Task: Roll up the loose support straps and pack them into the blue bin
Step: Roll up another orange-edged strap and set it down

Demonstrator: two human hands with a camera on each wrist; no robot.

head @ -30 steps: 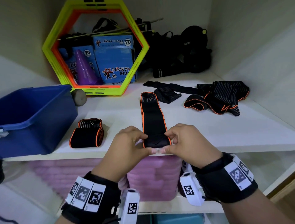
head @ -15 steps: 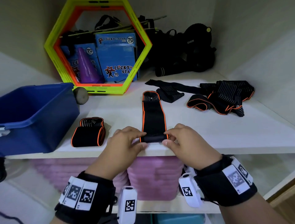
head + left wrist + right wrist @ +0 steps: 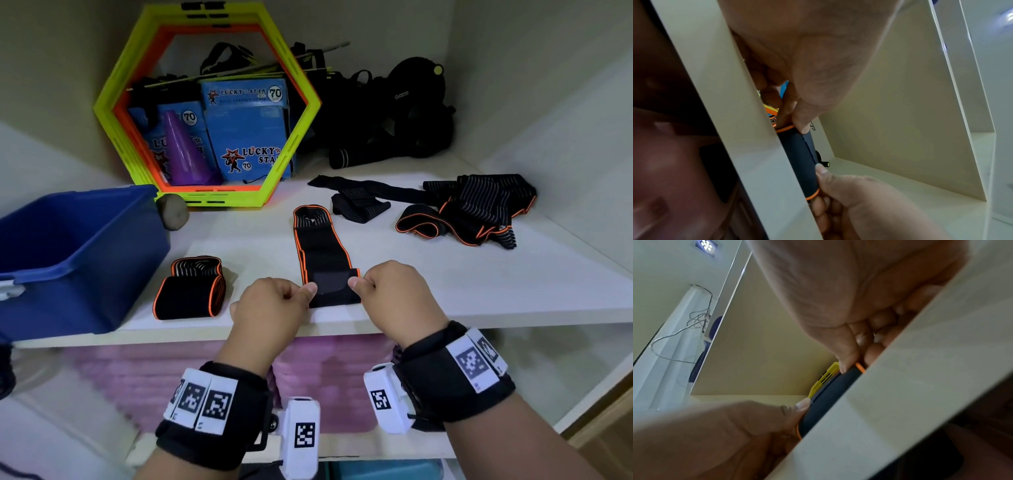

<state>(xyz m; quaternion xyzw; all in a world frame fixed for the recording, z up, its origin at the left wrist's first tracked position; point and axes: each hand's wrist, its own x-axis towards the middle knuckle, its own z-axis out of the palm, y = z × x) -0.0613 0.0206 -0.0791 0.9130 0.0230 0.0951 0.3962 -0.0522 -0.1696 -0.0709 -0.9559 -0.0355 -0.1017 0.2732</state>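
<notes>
Both the left hand (image 3: 274,305) and right hand (image 3: 394,291) pinch the half-rolled strap's (image 3: 325,260) ends with curled fingers.

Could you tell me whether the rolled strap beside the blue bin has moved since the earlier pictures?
No. The rolled strap lies in the same spot beside the blue bin, near the shelf's front edge.

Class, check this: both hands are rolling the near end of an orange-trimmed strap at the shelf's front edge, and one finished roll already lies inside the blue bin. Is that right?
One detail is wrong. Both hands, left and right, do roll the strap at the shelf edge, but the head view shows the finished roll on the shelf beside the bin, not inside it.
</notes>
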